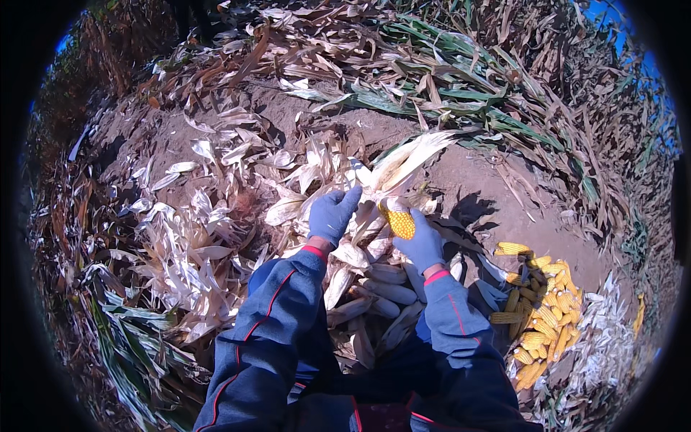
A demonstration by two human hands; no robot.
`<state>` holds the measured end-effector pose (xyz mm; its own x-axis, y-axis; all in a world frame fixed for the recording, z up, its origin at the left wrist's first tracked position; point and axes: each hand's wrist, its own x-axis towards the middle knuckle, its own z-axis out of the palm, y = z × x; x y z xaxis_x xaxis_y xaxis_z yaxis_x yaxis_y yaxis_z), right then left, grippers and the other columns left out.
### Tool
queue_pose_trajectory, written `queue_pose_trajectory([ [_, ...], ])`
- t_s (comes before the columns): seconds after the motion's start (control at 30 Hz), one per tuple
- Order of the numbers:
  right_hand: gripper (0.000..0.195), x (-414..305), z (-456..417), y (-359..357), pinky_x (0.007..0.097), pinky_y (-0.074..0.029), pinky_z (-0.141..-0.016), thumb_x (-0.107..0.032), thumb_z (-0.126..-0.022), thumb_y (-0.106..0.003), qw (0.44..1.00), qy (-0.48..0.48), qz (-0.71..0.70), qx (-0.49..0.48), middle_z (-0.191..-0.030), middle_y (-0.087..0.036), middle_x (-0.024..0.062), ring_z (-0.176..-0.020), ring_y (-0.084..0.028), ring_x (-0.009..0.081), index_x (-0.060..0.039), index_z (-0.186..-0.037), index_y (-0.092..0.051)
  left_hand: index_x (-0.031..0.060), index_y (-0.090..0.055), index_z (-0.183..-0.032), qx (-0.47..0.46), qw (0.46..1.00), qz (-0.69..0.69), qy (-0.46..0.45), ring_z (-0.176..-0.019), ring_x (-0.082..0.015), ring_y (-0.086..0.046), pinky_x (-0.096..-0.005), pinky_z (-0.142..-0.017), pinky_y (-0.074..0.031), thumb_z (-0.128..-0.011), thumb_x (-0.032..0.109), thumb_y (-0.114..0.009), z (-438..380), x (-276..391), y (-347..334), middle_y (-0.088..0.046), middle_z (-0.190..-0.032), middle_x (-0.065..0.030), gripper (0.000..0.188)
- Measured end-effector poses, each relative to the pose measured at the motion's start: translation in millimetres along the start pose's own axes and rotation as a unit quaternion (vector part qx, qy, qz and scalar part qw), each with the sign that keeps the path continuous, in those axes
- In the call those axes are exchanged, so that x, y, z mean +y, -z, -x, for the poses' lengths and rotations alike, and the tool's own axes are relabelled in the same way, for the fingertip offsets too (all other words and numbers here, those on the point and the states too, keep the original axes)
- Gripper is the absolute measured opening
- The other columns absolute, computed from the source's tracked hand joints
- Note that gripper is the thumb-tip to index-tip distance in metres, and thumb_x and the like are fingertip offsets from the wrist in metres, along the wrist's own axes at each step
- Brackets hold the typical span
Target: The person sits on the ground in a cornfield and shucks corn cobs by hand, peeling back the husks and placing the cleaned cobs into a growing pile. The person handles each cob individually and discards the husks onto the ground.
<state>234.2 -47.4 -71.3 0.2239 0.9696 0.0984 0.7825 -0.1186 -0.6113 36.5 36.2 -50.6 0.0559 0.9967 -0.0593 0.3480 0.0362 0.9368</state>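
My right hand (pixel 422 243), in a grey-blue glove, grips a yellow corn ear (pixel 400 223) with its kernels partly bared. Pale peeled-back husk (pixel 413 162) spreads from the far end of that ear. To the left of it is my left hand (pixel 332 215), gloved alike, its fingers curled close to the husk leaves. Whether it pinches a leaf is hidden. Below both hands, between my legs, lies a heap of corn ears in their husks (pixel 386 291).
Husked yellow corn ears (pixel 550 313) are piled on the ground at the right. Loose dry husks (pixel 189 259) lie heaped at the left. Cut corn stalks (pixel 475 92) stretch across the far side, beyond bare soil (pixel 372 121). Green leaves (pixel 129 351) lie lower left.
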Motion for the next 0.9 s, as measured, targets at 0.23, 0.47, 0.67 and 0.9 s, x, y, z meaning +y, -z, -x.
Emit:
queue_pose_trajectory([
  [0.23,0.080,-3,5,-22,0.0376,-0.048,-0.078,-0.033,-0.061,-0.074,0.990,-0.011,-0.135,-0.039,-0.101,-0.061,0.0219,-0.091,-0.061,0.0340,-0.0034,-0.127,-0.041,0.0017,-0.058,-0.109,-0.130,0.948,0.206,0.206,-0.085,-0.0225,-0.058,-0.0386,-0.073,-0.046,-0.069,0.074,-0.052,-6,-19,-25,-0.058,-0.102,-0.0121,0.082],
  [0.47,0.076,-6,13,-33,0.0367,-0.048,-0.077,-0.029,-0.063,-0.073,0.972,0.023,-0.188,-0.142,-0.097,-0.061,0.0224,-0.091,-0.060,0.0344,-0.0039,-0.127,-0.041,0.0062,-0.063,-0.080,-0.024,0.938,0.345,0.003,-0.055,-0.0117,-0.051,-0.0241,-0.049,-0.039,-0.074,0.025,-0.071,-12,-42,-21,-0.058,-0.069,-0.0007,0.022],
  [0.67,0.068,-36,28,-14,0.0437,-0.047,-0.075,-0.025,-0.068,-0.067,0.987,0.000,0.005,-0.162,-0.097,-0.059,0.0254,-0.090,-0.057,0.0416,-0.0157,-0.129,-0.037,0.0051,-0.063,-0.071,-0.013,0.881,0.393,0.265,-0.054,-0.0147,-0.056,-0.0265,-0.047,-0.043,-0.072,0.016,-0.070,-14,-20,-10,-0.060,-0.065,-0.0046,0.013],
  [0.9,0.070,-32,39,-31,0.0471,-0.047,-0.067,-0.014,-0.074,-0.059,0.973,0.086,0.151,-0.152,-0.096,-0.055,0.0217,-0.078,-0.060,0.0388,-0.0163,-0.137,-0.028,0.0064,-0.062,-0.083,-0.071,0.830,0.415,0.365,-0.050,-0.0216,-0.055,-0.0374,-0.044,-0.044,-0.079,0.019,-0.060,-48,-67,-20,-0.062,-0.069,-0.0067,0.014],
])
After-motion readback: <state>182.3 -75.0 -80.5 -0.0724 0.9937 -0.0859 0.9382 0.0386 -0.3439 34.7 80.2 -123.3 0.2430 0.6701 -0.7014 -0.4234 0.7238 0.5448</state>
